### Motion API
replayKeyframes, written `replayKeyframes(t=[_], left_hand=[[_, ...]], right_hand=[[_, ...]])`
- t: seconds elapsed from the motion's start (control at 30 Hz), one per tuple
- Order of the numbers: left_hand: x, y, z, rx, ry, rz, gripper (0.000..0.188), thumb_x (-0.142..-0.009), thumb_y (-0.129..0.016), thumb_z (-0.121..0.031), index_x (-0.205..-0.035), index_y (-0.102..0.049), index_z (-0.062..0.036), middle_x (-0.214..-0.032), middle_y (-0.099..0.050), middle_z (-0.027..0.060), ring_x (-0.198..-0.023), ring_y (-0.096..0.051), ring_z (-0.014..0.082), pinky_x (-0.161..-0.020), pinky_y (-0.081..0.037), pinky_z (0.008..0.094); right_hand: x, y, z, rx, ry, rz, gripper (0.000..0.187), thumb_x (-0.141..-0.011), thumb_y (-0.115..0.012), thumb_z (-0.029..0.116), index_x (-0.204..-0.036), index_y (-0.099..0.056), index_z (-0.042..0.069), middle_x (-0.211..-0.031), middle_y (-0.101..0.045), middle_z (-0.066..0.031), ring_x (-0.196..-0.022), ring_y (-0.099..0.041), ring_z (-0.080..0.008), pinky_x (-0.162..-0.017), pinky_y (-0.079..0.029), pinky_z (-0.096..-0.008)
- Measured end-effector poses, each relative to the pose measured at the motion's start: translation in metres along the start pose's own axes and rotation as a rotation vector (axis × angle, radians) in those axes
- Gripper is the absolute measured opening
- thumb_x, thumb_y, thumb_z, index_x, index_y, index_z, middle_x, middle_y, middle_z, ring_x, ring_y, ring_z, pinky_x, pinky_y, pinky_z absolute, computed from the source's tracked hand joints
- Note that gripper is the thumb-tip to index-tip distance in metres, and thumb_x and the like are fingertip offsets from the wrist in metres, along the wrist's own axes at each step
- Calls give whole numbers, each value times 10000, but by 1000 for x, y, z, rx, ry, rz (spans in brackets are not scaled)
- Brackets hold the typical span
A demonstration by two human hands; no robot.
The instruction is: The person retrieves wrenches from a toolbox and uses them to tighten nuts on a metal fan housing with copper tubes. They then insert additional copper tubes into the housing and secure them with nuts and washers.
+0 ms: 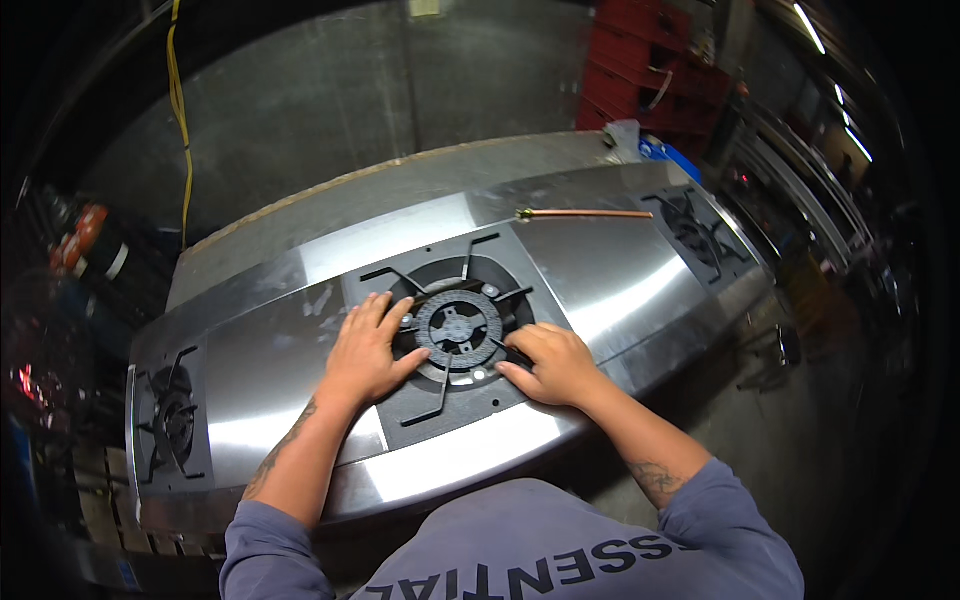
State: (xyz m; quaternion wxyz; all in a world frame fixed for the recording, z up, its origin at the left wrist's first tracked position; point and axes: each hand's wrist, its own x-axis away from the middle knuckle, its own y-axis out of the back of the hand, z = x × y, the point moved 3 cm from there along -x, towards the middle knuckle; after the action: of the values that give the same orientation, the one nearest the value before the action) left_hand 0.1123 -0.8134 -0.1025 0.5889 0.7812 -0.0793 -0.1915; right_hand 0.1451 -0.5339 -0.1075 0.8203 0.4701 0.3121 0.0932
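Observation:
A middle gas burner with a ring-shaped head sits in a dark square plate on a stainless steel cooktop. Black pan-support prongs radiate around the burner. My left hand lies at the burner's left side, fingers stretched out and thumb apart, touching the support there. On the right, my right hand has curled fingers and thumb closed around a support prong, partly hiding it.
Two more burners lie at the left end and far right end. A copper tube rests behind the middle burner to the right. Red crates stand beyond the bench. A yellow cable hangs at the back left.

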Motion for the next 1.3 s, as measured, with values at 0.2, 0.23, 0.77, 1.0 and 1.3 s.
replayKeyframes(t=[0.2,0.23,0.77,1.0,1.3], left_hand=[[6,-1,2,83,-22,-189,724,-883,-715,-494,-1470,-529,-112,-1486,-515,220,-1387,-468,405,-1181,-348,501],[8,0,4,84,-48,-217,710,-877,-720,-482,-1453,-545,-106,-1469,-531,219,-1376,-478,400,-1167,-361,499],[259,120,106,60,276,-687,609,-834,-791,-308,-1374,-601,-99,-1365,-598,179,-1286,-558,378,-1099,-459,468],[407,185,298,-76,650,-739,412,-869,-736,-204,-1231,-666,-20,-1186,-694,190,-1124,-658,374,-980,-518,407],[471,169,356,266,598,-1023,412,-892,-720,-181,-1256,-640,-5,-1215,-668,157,-1139,-636,301,-990,-480,384]], right_hand=[[-37,20,-66,-377,-234,-117,279,-844,-803,206,-1038,-737,16,-918,-725,-137,-841,-704,-275,-777,-559,-390],[-52,31,-86,-134,-129,-287,262,-865,-765,177,-1069,-733,17,-991,-731,-143,-908,-704,-298,-819,-557,-401],[-156,40,-210,480,-145,-167,134,-1002,-557,134,-1080,-546,25,-1054,-586,-226,-995,-609,-467,-809,-480,-561],[-250,-83,176,55,295,-13,102,-856,-707,143,-851,-679,45,-732,-650,-188,-688,-644,-387,-625,-492,-450],[-300,-352,553,112,513,550,323,-856,-708,353,-1053,-718,97,-1036,-733,-177,-974,-707,-393,-827,-577,-482]])
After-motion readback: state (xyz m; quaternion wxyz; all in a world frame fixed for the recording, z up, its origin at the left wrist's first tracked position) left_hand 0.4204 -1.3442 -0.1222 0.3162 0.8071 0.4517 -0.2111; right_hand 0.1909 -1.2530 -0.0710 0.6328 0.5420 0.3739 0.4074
